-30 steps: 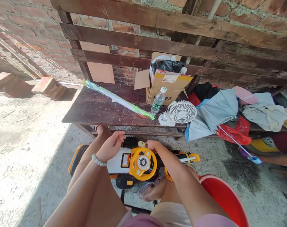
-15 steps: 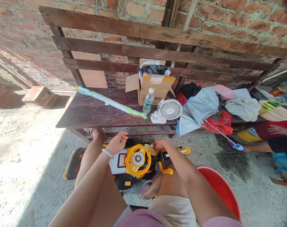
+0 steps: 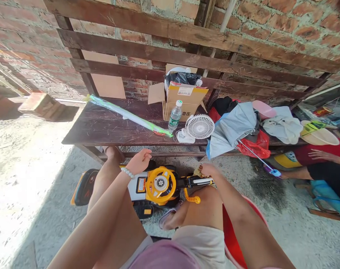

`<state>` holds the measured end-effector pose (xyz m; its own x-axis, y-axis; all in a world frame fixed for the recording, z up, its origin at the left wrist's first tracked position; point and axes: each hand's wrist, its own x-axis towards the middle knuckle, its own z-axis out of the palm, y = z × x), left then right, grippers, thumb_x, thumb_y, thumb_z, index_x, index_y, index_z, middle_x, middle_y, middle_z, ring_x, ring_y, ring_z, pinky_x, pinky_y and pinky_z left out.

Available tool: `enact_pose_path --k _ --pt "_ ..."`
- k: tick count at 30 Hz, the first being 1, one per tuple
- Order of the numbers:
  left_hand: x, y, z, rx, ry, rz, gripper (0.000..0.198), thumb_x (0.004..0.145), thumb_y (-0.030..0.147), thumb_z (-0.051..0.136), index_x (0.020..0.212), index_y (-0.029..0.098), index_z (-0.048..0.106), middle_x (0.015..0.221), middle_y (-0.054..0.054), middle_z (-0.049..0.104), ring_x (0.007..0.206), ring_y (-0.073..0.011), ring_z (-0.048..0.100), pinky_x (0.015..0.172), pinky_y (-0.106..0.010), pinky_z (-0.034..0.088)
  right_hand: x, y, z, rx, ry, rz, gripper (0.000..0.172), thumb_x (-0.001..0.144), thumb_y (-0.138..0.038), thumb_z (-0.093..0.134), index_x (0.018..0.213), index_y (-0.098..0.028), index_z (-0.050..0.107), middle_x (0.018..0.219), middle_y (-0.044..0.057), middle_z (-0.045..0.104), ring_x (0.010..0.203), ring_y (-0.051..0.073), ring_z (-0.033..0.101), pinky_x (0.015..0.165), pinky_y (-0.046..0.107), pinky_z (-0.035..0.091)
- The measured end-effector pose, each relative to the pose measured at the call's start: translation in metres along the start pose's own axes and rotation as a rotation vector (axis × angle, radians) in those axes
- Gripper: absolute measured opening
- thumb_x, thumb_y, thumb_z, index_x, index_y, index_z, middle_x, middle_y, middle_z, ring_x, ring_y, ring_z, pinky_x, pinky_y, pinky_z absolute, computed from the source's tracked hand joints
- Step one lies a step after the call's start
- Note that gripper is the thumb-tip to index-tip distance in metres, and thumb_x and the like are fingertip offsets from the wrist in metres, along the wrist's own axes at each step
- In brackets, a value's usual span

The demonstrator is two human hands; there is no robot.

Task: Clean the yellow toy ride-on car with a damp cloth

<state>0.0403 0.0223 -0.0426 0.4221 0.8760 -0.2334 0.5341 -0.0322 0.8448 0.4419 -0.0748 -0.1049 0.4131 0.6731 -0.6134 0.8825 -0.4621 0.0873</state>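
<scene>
A toy ride-on digger with a yellow steering wheel stands between my legs. My right hand, closed, grips a crumpled yellowish-brown patterned cloth over the digger's black and yellow arm. Only part of the cloth shows past my fingers. To the left of the wheel, above the toy's body, my left hand has its fingers curled in, with nothing visible in them; a pale bead bracelet circles that wrist.
A wooden bench runs ahead, bearing a long plastic-wrapped item, a bottle, an open cardboard box, a white fan and a folded umbrella. A red tub stands at my right. Another person's arm reaches in.
My right hand has moved right with the cloth, from near the steering wheel out along the digger's arm. My left hand stays nearly in place. The view has shifted slightly.
</scene>
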Motion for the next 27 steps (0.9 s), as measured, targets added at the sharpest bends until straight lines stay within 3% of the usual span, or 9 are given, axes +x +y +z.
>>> enact_pose_path --k 4,7,10,14,18,22,24,27 --pt "0.001 0.003 0.005 0.010 -0.013 -0.017 0.034 0.089 0.029 0.051 0.121 0.020 0.060 0.117 -0.014 0.080 0.103 -0.0262 0.079 0.100 -0.045 0.061 0.007 -0.078 0.019 0.163 -0.161 -0.158 0.002 0.078 -0.015 0.078 0.079 -0.016 0.078 0.074 0.005 0.076 0.070 0.018 0.070 0.066 0.026 0.048" --pt "0.000 0.002 0.004 0.019 -0.008 -0.035 0.034 0.090 0.027 0.050 0.122 0.020 0.060 0.117 -0.014 0.081 0.104 -0.0262 0.079 0.100 -0.044 0.061 0.008 -0.111 0.026 0.268 -0.191 -0.203 0.008 0.072 -0.011 0.081 0.071 -0.017 0.075 0.069 0.006 0.075 0.069 0.021 0.071 0.066 0.028 0.051" --pt "0.000 0.001 0.000 0.028 -0.006 -0.052 0.034 0.091 0.025 0.049 0.124 0.019 0.060 0.119 -0.015 0.080 0.104 -0.0262 0.079 0.101 -0.045 0.061 0.008 -0.109 0.021 0.388 -0.148 -0.216 0.008 0.074 -0.010 0.080 0.081 -0.015 0.077 0.080 0.011 0.080 0.078 0.025 0.075 0.068 0.030 0.054" --pt "0.000 -0.002 -0.007 0.009 0.010 -0.048 0.036 0.091 0.026 0.052 0.126 0.020 0.060 0.121 -0.014 0.080 0.106 -0.0268 0.079 0.101 -0.044 0.062 0.003 -0.100 0.005 0.592 -0.040 -0.235 0.028 0.092 -0.020 0.070 0.119 -0.014 0.076 0.115 0.014 0.082 0.097 0.023 0.078 0.077 0.026 0.058" --pt "-0.002 -0.001 -0.008 -0.018 0.009 -0.064 0.035 0.093 0.029 0.054 0.126 0.021 0.061 0.124 -0.015 0.079 0.112 -0.0284 0.078 0.100 -0.044 0.063 -0.017 -0.137 0.000 0.799 -0.072 -0.336 0.041 0.094 -0.033 0.074 0.131 -0.015 0.074 0.124 0.015 0.080 0.105 0.027 0.079 0.081 0.031 0.061" --pt "-0.003 0.001 -0.006 -0.028 -0.022 -0.095 0.034 0.095 0.030 0.052 0.126 0.021 0.061 0.127 -0.017 0.077 0.116 -0.0296 0.077 0.101 -0.044 0.062 -0.039 -0.185 0.012 0.451 -0.005 -0.614 0.037 0.087 -0.039 0.081 0.121 -0.024 0.081 0.128 0.010 0.080 0.119 0.032 0.075 0.099 0.036 0.059" --pt "-0.003 0.001 -0.005 -0.010 -0.027 -0.090 0.034 0.095 0.030 0.051 0.126 0.021 0.061 0.124 -0.016 0.078 0.117 -0.0297 0.077 0.102 -0.045 0.062 -0.044 -0.192 0.019 0.326 0.063 -0.630 0.040 0.084 -0.040 0.083 0.122 -0.026 0.081 0.131 0.010 0.080 0.122 0.033 0.074 0.104 0.038 0.057" --pt "-0.004 -0.004 -0.004 0.019 -0.004 -0.080 0.033 0.093 0.031 0.050 0.124 0.022 0.061 0.118 -0.012 0.078 0.113 -0.0285 0.077 0.102 -0.045 0.062 -0.050 -0.176 0.031 0.389 0.141 -0.535 0.044 0.088 -0.039 0.080 0.130 -0.024 0.077 0.127 0.010 0.080 0.118 0.030 0.075 0.100 0.036 0.058"
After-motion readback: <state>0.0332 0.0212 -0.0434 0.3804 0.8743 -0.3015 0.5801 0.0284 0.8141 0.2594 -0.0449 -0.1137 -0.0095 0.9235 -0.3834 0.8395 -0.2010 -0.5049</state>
